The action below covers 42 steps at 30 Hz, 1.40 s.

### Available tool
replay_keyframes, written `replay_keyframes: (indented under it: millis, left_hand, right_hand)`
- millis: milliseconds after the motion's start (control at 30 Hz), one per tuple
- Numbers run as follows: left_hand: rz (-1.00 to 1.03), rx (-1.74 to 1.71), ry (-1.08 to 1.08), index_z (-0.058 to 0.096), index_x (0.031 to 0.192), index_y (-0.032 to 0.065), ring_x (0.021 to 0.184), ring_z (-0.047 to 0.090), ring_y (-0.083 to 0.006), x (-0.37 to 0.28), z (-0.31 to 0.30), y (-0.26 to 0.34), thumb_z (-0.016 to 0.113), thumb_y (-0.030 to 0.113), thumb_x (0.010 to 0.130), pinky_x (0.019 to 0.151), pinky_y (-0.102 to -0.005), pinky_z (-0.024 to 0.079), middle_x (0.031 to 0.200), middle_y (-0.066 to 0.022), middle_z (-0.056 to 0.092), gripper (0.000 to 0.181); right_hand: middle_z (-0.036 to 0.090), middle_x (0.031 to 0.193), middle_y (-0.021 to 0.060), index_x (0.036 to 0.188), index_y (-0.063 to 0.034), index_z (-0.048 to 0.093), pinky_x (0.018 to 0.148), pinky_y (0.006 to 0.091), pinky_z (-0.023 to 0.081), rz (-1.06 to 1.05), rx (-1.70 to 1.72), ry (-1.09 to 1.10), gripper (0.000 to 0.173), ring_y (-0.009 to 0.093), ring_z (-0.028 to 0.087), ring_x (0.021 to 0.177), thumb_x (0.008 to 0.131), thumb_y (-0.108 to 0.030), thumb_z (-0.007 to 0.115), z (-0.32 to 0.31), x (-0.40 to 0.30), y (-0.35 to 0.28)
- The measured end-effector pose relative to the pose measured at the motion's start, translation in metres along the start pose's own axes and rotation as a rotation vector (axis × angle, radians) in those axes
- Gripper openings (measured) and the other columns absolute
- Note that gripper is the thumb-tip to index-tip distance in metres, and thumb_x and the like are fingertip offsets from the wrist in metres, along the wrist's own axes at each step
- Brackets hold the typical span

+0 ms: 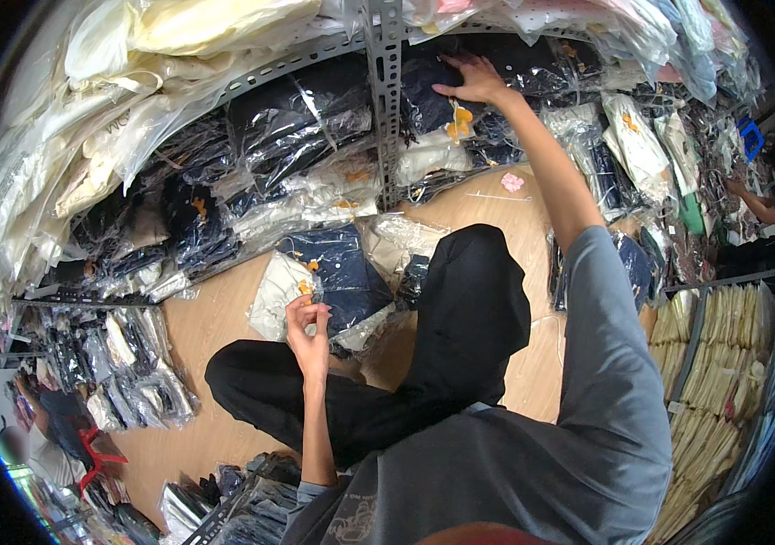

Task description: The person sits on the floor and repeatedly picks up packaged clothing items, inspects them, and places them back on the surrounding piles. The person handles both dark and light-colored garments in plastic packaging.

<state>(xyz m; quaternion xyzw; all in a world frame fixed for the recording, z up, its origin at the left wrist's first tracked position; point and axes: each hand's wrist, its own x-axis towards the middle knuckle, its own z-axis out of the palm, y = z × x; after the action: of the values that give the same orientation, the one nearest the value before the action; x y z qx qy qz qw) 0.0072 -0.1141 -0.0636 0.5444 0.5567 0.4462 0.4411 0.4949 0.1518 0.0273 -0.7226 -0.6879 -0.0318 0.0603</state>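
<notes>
My right hand (475, 82) reaches up with spread fingers onto dark navy garments in clear plastic bags (421, 92) on the shelf, just right of the metal upright. An orange hang tag (459, 122) dangles below it. My left hand (307, 323) is raised over the floor pile, its fingers bent and thumb near the fingertips; whether it pinches anything is too small to tell. Beneath and beyond it lie a bagged navy garment (353, 272) and a bagged cream garment (268, 300) with orange tags, beside my crossed legs.
A perforated steel shelf upright (385, 102) stands ahead. Bagged pale garments (197, 30) overhang the upper shelf. A pink flower-shaped item (512, 182) lies on the wooden floor. Stacked cream garments (714, 347) stand at right. Other people are at the far right and lower left, near a red stool (98, 456).
</notes>
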Motion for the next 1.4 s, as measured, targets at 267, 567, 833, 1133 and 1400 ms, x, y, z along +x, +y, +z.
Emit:
replay_keyframes:
  millis: [267,567,833,1133,1400]
  left_hand:
    - [0.022,-0.030,0.061,0.052,0.112,-0.0004,0.074,0.065,-0.0122,-0.018,0.005,0.004,0.064,0.002,0.090,0.074,-0.0261,0.050,0.080,-0.0073,0.067,0.025]
    - [-0.069,-0.071,0.000,0.054,0.109,0.0004,0.076,0.063,-0.0133,-0.027,0.018,-0.008,0.064,0.003,0.091,0.077,-0.0278,0.049,0.082,-0.0076,0.066,0.020]
    - [-0.088,-0.037,-0.129,0.055,0.106,0.0002,0.076,0.064,-0.0134,-0.021,0.049,-0.006,0.064,0.004,0.092,0.074,-0.0272,0.051,0.083,-0.0076,0.067,0.017]
    - [-0.020,-0.077,-0.301,0.056,0.119,0.0019,0.095,0.062,-0.0149,0.047,0.113,-0.012,0.072,0.020,0.088,0.084,-0.0325,0.049,0.101,-0.0091,0.067,0.040]
    - [-0.181,-0.414,-0.334,0.042,0.136,-0.0010,0.112,0.057,-0.0240,0.208,0.271,0.010,0.078,0.034,0.080,0.089,-0.0366,0.048,0.133,-0.0138,0.052,0.075]
  right_hand:
    - [0.028,0.152,0.0216,0.150,-0.0201,0.030,0.115,0.0561,0.020,0.115,0.012,0.272,0.082,0.042,0.022,0.143,0.083,-0.052,0.065,0.038,-0.031,-0.039]
    - [0.006,0.160,0.0209,0.156,-0.0203,0.007,0.109,0.0710,0.012,0.042,0.126,0.070,0.111,0.050,0.004,0.144,0.074,-0.079,0.054,0.051,-0.031,-0.055]
    - [-0.002,0.158,0.0280,0.153,-0.0118,-0.012,0.107,0.0743,0.013,0.027,0.002,-0.176,0.155,0.054,-0.001,0.142,0.044,-0.071,0.082,0.028,-0.035,-0.065]
    - [0.005,0.158,0.0262,0.154,-0.0150,-0.006,0.108,0.0714,0.019,0.028,-0.023,-0.178,0.152,0.054,0.008,0.142,0.044,-0.072,0.082,0.027,-0.026,-0.055]
    - [0.019,0.157,0.0236,0.155,-0.0224,0.016,0.116,0.0472,0.026,-0.028,0.097,0.020,0.113,0.044,0.020,0.143,0.068,-0.074,0.065,0.039,-0.051,-0.068]
